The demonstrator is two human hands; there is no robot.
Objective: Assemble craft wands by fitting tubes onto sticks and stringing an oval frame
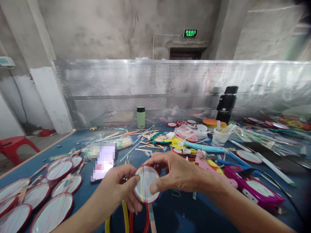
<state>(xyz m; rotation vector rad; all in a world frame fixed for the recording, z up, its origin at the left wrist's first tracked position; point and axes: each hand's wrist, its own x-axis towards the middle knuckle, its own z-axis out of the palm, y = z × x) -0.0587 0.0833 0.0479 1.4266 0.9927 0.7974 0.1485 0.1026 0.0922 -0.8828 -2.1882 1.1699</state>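
Note:
Both hands hold a round white disc [147, 187] with a red rim, tilted toward me. Several thin coloured strands run across its face. A flat stick [152, 217] extends downward below its rim. My left hand [121, 186] grips the left edge, thumb on the face and fingers behind. My right hand [173, 174] has its thumb on the right part of the face and its fingers at the upper rim; some fingertips are hidden behind the disc. Under the hands, yellow handles [125, 216] and red handles [147, 220] lie on the blue table, partly covered.
Several similar red-rimmed discs [54, 212] lie at the left beside a lit phone [104, 161]. Behind are loose sticks, green-handled pliers [159, 142] and a green bottle [141, 117]. A pink glue gun [211, 168], purple device [255, 187] and black flask [227, 103] stand right.

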